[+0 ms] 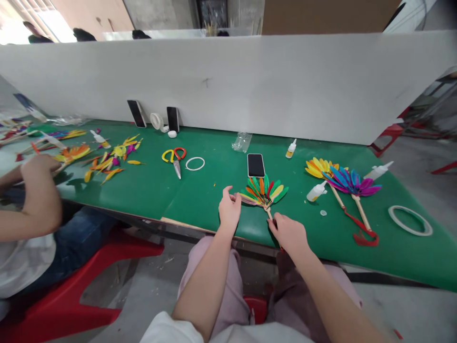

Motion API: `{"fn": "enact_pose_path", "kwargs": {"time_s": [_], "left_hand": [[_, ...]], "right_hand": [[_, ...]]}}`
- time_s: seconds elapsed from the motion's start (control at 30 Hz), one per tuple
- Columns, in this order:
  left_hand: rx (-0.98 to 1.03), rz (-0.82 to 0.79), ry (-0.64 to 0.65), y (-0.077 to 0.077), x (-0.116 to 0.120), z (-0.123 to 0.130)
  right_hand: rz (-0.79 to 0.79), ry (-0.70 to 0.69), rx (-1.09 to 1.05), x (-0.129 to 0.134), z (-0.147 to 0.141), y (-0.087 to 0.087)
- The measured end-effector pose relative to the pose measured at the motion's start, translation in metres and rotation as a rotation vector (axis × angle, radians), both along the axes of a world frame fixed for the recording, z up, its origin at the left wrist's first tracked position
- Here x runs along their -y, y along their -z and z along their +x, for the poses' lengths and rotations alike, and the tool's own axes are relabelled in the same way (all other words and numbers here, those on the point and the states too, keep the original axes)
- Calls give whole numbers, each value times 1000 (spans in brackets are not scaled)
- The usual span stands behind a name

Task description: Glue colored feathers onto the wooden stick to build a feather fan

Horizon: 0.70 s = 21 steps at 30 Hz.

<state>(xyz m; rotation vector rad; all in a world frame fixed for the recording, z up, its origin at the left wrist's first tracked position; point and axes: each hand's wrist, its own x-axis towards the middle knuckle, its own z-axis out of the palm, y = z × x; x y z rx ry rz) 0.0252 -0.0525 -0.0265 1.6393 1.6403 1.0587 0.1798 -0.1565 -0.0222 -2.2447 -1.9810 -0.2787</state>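
A feather fan with green, orange, red and yellow feathers lies spread before me near the table's front edge. My right hand is closed around its light wooden handle. At the fan's left side, my left hand pinches the edge, where a pale pinkish feather or rib shows by the fingertips. Just behind the fan lies a phone. A white glue bottle lies tilted to the right, with a small clear cap near it.
Two finished-looking fans, one yellow and one blue-purple, lie at right beside a tape ring. Scissors and a white ring are left of centre. A co-worker's arm works at far left near loose feathers. A white partition stands behind.
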Motion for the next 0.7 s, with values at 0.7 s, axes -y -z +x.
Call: {"fn": "enact_pose_path", "kwargs": {"time_s": [0.7], "left_hand": [[130,134,-46,1,14,-5]], "right_hand": [[442,48,-1027,-35,30,-58]]}}
